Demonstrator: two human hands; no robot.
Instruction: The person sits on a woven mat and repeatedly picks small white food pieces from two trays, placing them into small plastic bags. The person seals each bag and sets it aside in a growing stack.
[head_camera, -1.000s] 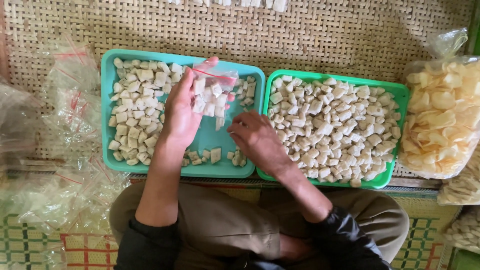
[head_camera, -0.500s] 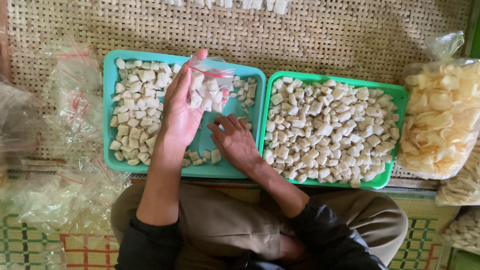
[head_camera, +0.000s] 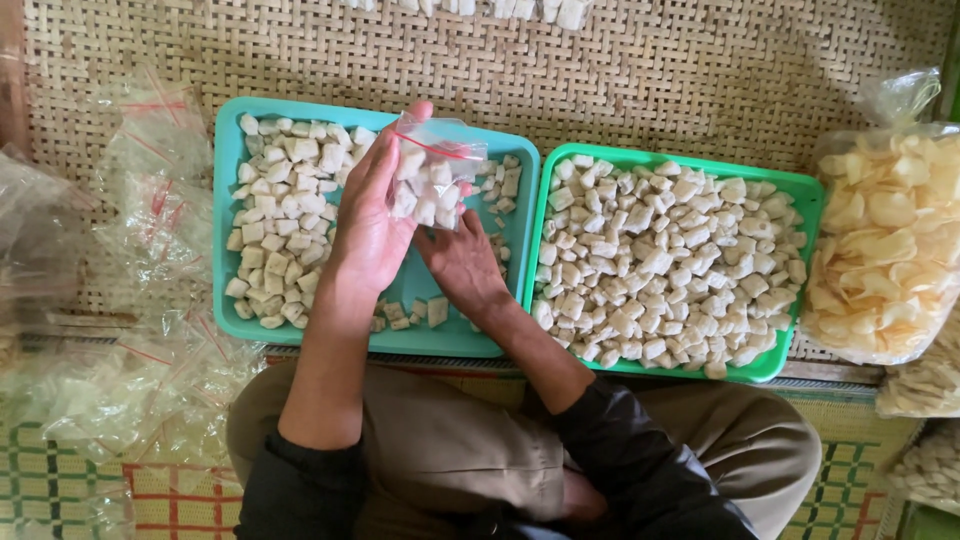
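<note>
Empty clear bags (head_camera: 120, 250) lie heaped along the left edge of the woven mat (head_camera: 640, 70). Over the teal tray (head_camera: 225, 230), half cleared of pale cubes (head_camera: 285, 215), the left hand (head_camera: 370, 225) has raised a small plastic pouch (head_camera: 435, 180) higher than half a second ago, fingers closed on its side. The right hand (head_camera: 465, 265) has left the green tray (head_camera: 775, 365) and now sits under the pouch, fingers curled against its base. The pouch looks nearly full of cubes. A bag of crackers (head_camera: 890, 240) sits at the mat's right edge.
</note>
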